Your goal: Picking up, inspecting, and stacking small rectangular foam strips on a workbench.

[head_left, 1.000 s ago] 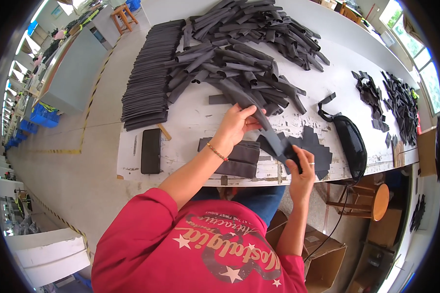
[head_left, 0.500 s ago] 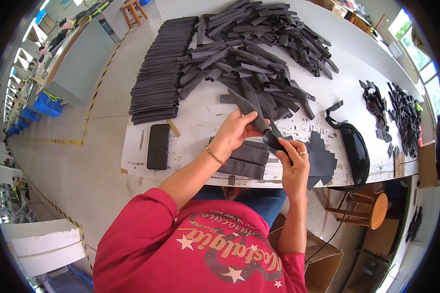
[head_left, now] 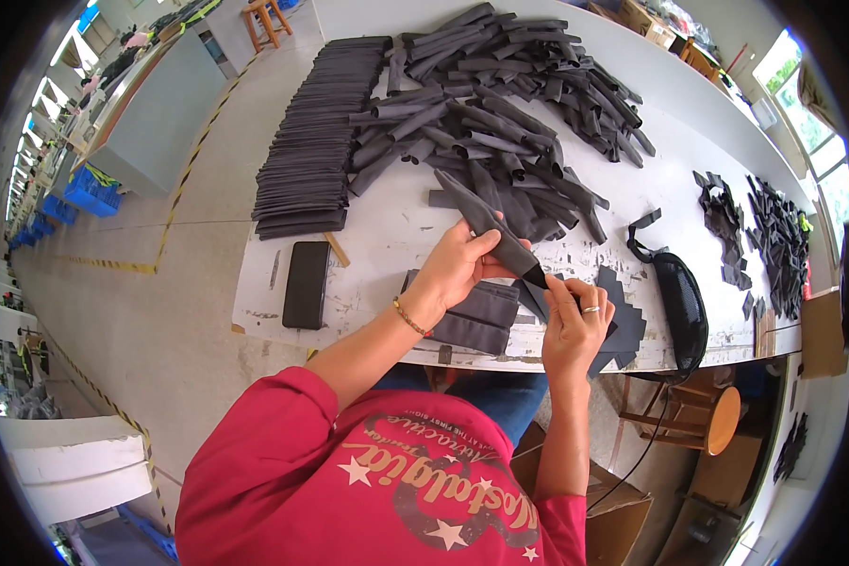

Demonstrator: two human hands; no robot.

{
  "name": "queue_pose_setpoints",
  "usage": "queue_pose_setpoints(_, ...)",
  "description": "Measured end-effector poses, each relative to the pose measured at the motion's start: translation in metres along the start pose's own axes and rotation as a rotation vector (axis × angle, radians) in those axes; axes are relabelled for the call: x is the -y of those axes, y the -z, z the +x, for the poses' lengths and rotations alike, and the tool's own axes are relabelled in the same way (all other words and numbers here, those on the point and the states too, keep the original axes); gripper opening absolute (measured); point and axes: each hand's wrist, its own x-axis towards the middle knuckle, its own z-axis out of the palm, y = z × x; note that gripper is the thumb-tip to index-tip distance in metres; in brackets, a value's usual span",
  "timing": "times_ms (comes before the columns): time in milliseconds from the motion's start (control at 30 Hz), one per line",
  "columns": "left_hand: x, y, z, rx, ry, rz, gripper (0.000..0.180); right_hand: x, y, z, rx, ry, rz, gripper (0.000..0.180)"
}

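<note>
My left hand [head_left: 455, 262] is closed around a dark grey fabric sleeve [head_left: 481, 219], which slants over the front of the table. My right hand [head_left: 577, 325] pinches a black flat piece [head_left: 535, 274] at the sleeve's lower right mouth. Part of that piece seems to sit inside the sleeve; my fingers hide its other end. Below my left hand lies a small stack of flattened dark sleeves [head_left: 476, 323]. Beside my right hand, overlapping black flat sheets [head_left: 623, 316] are fanned out near the table edge.
A large heap of loose dark sleeves [head_left: 500, 118] covers the far table. Left of it runs a long neat row of flattened sleeves [head_left: 313, 141]. A black phone [head_left: 306, 285] lies front left. At right are a black mesh-covered object [head_left: 684, 307] and dark scraps [head_left: 778, 236].
My right hand has moved slightly right and down along the black piece, fingers now bunched together. The sleeve's mouth has shifted a little right, still in my left hand.
</note>
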Motion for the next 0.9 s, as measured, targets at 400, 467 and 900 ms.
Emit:
queue_pose_setpoints(400, 0.006, -0.020, -0.022, 0.176, -0.169, -0.092, 0.043, 0.036, -0.021, -0.004, 0.023, -0.020, 0.215, 0.055)
queue_pose_setpoints(467, 0.008, -0.021, -0.020, 0.175, -0.212, -0.041, 0.035, 0.042, -0.026, -0.010, 0.014, -0.030, 0.212, 0.055)
queue_pose_setpoints(900, 0.019, -0.009, -0.027, 0.008, -0.176, -0.120, 0.024, 0.038, -0.058, -0.015, 0.050, 0.000, 0.399, 0.035)
